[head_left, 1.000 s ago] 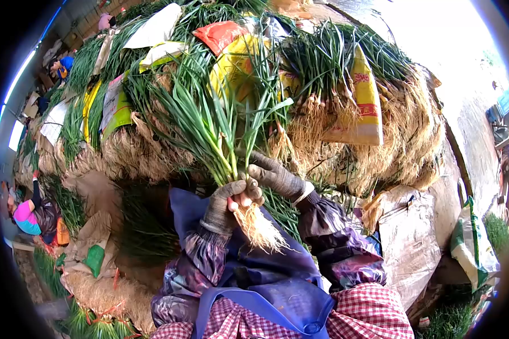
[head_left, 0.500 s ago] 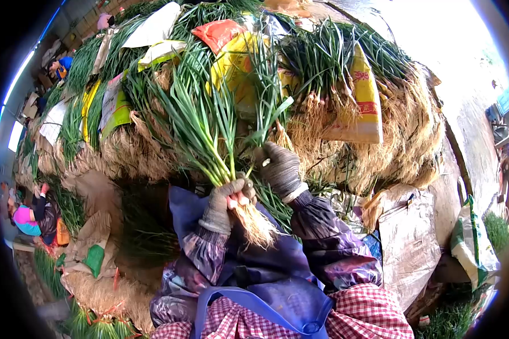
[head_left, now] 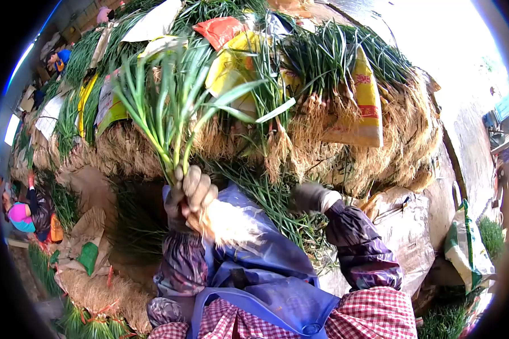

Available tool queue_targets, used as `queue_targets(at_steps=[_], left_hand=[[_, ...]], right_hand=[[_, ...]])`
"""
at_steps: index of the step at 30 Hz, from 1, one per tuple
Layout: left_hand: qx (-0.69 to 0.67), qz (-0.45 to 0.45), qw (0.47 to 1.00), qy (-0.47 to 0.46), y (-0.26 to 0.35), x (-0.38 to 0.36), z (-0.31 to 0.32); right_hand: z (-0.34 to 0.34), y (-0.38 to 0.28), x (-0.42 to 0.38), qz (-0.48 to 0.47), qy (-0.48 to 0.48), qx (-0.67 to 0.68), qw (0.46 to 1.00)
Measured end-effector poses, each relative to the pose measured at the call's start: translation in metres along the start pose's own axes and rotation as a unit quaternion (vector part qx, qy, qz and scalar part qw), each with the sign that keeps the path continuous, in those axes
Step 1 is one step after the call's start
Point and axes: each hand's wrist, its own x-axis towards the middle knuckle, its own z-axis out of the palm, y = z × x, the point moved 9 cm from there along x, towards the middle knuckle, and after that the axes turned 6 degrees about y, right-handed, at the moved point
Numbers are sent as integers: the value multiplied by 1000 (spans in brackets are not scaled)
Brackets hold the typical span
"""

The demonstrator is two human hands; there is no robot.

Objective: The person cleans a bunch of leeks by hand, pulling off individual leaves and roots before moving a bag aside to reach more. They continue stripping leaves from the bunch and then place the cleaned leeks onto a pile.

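Note:
My left hand (head_left: pixel 197 191), in a dirty knitted glove, is closed around the stems of a bunch of green garlic (head_left: pixel 172 107). The leaves point up and fan out; the pale roots (head_left: pixel 232 223) hang to the right below my fist, blurred by motion. My right hand (head_left: pixel 310 198), gloved too, is away to the right, above loose green leaves (head_left: pixel 283 209). Motion smears its fingers, so I cannot see whether they hold anything. A few rooted stalks (head_left: pixel 278 150) hang at the front of the pile, between and beyond my hands.
A long heap of green garlic with tan roots (head_left: pixel 401 135) stretches across in front. On it lie a yellow bag (head_left: pixel 365 96), a red bag (head_left: pixel 219 31) and a white sheet (head_left: pixel 152 24). A blue apron (head_left: pixel 283 299) covers my lap. At left sits another person (head_left: pixel 31 212); a sack (head_left: pixel 466 248) stands right.
My left hand has moved left and slightly up with the green garlic, tipping its leaves leftward. My right hand has gone right and down, away from the bunch and the hanging stalks.

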Motion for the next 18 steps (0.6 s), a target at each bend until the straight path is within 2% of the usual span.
queue_targets(at_steps=[1, 2, 3, 5, 6, 7, 8, 9, 10, 11, 13, 14, 15, 16, 17, 18], left_hand=[[5, 12, 999, 34, -1, 6, -6], [-25, -27, 999, 17, -9, 11, -22], [-48, -117, 992, 20, -28, 17, -32], [79, -91, 981, 154, -43, 20, -59], [60, -140, 976, 153, -55, 18, -70], [101, -139, 972, 160, -58, 14, -82], [91, -154, 971, 158, -61, 9, -85], [81, -169, 969, 160, -63, 3, -89], [77, -173, 969, 159, -64, 0, -85], [113, -164, 951, 238, -62, -4, -88], [133, -208, 933, 261, -62, -12, -124], [133, -218, 920, 298, -66, -11, -129], [110, -215, 913, 328, -72, -10, -133], [125, -194, 901, 366, -76, -12, -137], [141, -174, 885, 409, -76, -17, -134], [191, -189, 908, 322, -74, -15, -141]], right_hand=[[-42, 3, -1, -4, 208, 23, 978], [-85, 8, -17, 45, 397, 98, 912], [-118, 17, -45, 91, 567, 167, 802], [-142, 23, -25, 79, 577, 142, 801], [-150, 19, -11, 114, 520, 92, 841], [-155, 13, -16, 61, 562, 115, 817], [-159, 16, -27, -46, 583, 337, 737], [-162, 17, -41, -149, 560, 539, 611], [-164, 14, -72, -133, 501, 644, 563], [-160, 13, -81, -172, 455, 652, 582], [-141, -34, -76, -256, 429, 618, 607], [-131, -54, -80, -261, 496, 429, 708], [-119, -75, -84, -252, 537, 216, 776], [-106, -80, -82, -225, 522, 179, 803], [-103, -84, -87, -263, 494, 203, 803], [-97, -81, -81, -278, 452, 256, 808]])
